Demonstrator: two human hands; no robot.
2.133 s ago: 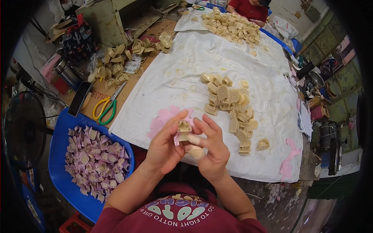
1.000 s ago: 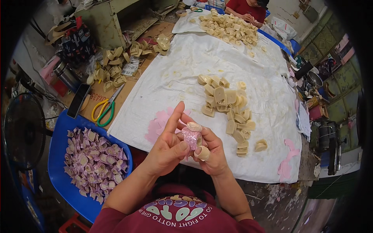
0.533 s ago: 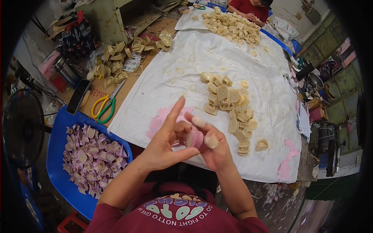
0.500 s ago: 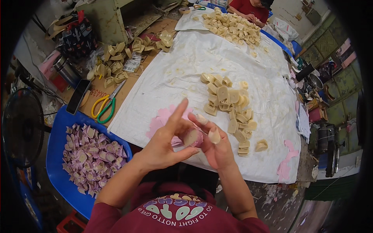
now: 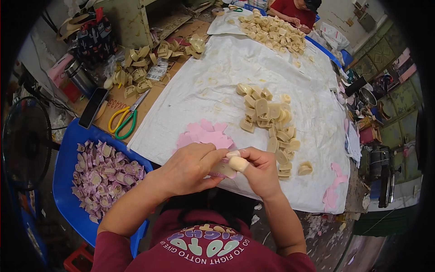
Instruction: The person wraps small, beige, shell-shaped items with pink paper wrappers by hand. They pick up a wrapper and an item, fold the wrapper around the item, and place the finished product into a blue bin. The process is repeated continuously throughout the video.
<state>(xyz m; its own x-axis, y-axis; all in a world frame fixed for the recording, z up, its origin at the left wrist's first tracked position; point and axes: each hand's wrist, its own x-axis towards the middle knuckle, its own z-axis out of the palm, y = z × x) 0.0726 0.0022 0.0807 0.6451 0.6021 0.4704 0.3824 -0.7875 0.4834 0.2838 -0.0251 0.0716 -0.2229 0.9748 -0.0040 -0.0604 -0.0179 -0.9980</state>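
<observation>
Two hands pinch a pink-edged beige piece, near a blue basin holding many glittery purple pieces.

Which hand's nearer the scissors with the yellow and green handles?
Left. The left hand is right of the scissors and closer to the person's body; the right hand is farther right, beyond the left.

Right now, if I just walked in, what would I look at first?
Probably the blue tub at lower left, heaped with glittery purple pieces. Next, the beige pieces clustered right of the middle of the white sheet. Near the sheet's front edge, the left hand and right hand hold one small pink-edged piece, flat pink cutouts lying just beyond.
</observation>
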